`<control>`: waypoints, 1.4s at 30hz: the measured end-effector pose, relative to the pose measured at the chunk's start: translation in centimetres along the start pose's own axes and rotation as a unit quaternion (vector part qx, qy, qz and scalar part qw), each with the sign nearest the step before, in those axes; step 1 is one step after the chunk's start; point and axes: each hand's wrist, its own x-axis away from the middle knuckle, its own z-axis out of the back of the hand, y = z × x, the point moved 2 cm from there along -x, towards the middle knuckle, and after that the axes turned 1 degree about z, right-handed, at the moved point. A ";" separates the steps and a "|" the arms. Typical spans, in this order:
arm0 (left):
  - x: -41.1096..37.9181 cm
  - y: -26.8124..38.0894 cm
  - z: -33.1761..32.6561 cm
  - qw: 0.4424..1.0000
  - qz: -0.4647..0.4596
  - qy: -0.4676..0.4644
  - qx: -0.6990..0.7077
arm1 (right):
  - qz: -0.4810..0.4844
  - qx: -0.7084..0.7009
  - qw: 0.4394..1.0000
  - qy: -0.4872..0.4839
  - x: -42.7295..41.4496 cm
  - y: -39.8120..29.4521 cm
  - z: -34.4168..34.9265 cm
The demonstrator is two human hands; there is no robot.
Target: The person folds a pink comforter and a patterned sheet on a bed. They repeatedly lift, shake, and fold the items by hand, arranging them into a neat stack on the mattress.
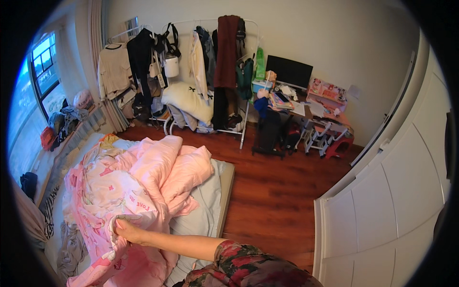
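My right hand (127, 230) reaches in from the lower right and grips the edge of a pink-and-white printed duvet cover (118, 193). The gathered cloth rises at my fingers and drapes toward the bottom of the view. Pink prints and lettering show on its pale side. Against it lies a bulky, plain pink duvet (168, 168), folded and rumpled; how far the cover encloses it cannot be told. Both rest on a bed (211, 201) with a pale sheet. My left hand is out of view.
Beyond the bed stands a white clothes rack (247, 125) with hanging garments. A cluttered desk (301, 109) holds a monitor (288, 71). Clothes (64, 122) lie on the windowsill at left. White panelled doors (387, 208) line the right; wooden floor (272, 193) lies between.
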 end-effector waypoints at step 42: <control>16.7 8.1 31.4 0.970 -0.044 0.238 -0.016 | 0.024 0.117 0.926 -0.359 17.2 6.1 -24.7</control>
